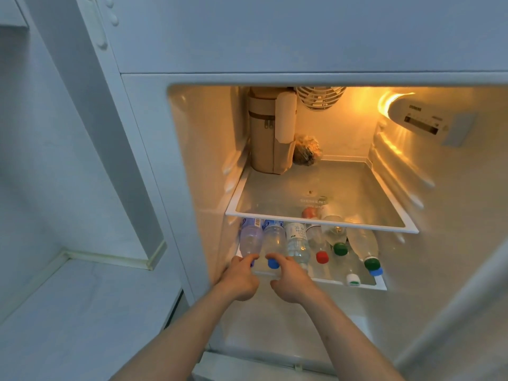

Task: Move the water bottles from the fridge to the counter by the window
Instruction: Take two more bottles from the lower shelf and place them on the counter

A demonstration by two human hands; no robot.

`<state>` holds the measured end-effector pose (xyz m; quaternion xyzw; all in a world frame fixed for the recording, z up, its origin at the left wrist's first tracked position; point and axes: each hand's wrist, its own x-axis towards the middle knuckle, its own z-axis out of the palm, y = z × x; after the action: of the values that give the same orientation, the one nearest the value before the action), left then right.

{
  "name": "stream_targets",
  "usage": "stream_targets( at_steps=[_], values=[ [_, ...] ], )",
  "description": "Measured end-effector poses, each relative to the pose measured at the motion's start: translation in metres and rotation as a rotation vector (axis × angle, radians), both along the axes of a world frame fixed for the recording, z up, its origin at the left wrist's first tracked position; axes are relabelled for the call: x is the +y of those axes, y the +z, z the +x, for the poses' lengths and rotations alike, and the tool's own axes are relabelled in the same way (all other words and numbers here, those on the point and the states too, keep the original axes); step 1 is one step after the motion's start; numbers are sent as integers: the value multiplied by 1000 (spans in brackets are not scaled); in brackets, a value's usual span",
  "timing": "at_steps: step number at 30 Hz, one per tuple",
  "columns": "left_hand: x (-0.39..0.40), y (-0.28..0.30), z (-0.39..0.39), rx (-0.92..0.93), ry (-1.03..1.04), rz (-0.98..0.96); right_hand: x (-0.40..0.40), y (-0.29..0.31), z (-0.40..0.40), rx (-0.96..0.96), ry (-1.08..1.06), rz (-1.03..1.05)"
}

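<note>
Fingers (246, 260) of both hands curled around cap ends of two lying bottles (251, 239) in fridge (192, 171).

Leftmost bottle's cap (252, 262) behind left hand (239, 279); control panel print (422, 122) illegible.

A pale wall (41, 133) and white ledge (82, 298) lie dim and bluish at left.

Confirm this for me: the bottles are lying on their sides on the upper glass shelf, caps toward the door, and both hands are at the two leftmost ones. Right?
Not quite. The head view shows the water bottles lying on the lower shelf, beneath the upper glass shelf. The rest holds: caps toward the door, left hand and right hand at the two leftmost bottles.
</note>
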<state>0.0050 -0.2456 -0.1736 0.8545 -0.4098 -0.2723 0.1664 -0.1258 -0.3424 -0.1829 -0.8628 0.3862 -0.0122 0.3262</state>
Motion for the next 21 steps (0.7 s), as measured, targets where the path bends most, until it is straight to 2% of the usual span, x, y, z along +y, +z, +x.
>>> stream_targets(
  at_steps=[5, 11, 16, 21],
  values=[
    [2, 6, -6, -12, 29, -11, -1, -6, -5, -54, -58, -23],
    [17, 7, -23, -63, 76, -98, 15, -13, -12, -294, -229, -113],
    [31, 16, -36, -178, 83, -217, 26, 10, -21, -453, -322, -178],
    [47, 35, -39, -367, 42, -353, 30, 38, -34, -560, -346, -189]
  ],
)
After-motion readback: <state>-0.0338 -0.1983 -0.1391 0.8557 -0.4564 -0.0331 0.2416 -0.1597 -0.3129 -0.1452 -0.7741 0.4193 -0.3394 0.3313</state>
